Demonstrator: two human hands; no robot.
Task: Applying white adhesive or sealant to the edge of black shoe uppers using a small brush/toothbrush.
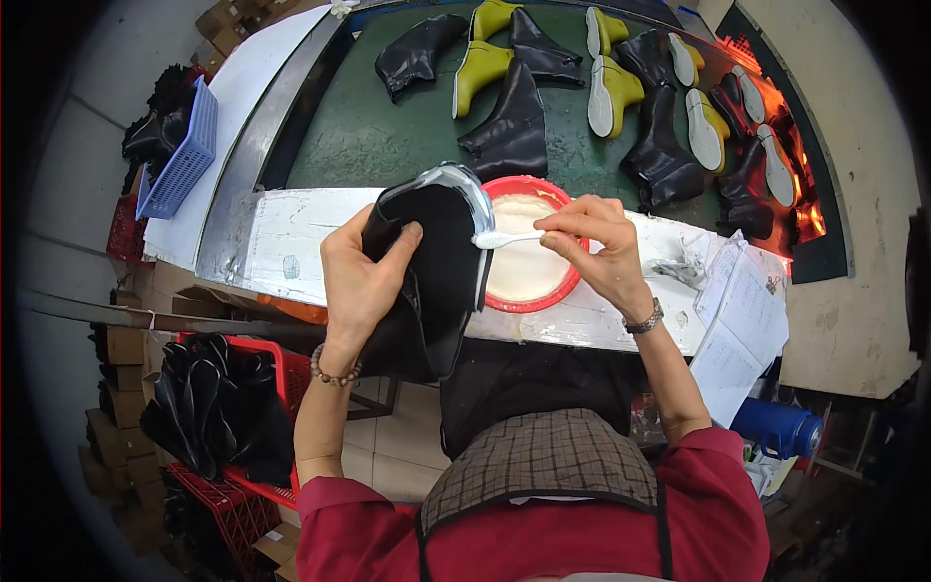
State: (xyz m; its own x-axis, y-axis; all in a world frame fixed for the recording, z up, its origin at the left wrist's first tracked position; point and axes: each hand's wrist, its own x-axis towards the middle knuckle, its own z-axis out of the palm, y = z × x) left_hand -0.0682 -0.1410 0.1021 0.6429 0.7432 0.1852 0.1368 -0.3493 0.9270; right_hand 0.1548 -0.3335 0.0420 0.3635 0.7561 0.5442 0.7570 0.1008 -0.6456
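Observation:
My left hand (367, 276) grips a black boot upper (427, 262), thumb on its dark inner side and fingers behind it. A wet white coating shows along the upper's top and right edge. Between the thumb and fingers of my right hand (599, 244) is a small white toothbrush (509, 239), its head touching that coated edge. Just behind and to the right of the upper sits a red bowl (562, 291) of creamy white paste (524, 267), partly hidden by the brush and my right hand.
A white-smeared ledge (291, 242) runs before a green conveyor belt (339, 136) carrying black uppers and yellow-green shoe forms (482, 76). Orange light glows at right. Papers (742, 310) and a blue flask (776, 429) lie right; a red crate (291, 373) of black uppers and a blue basket (184, 155) stand left.

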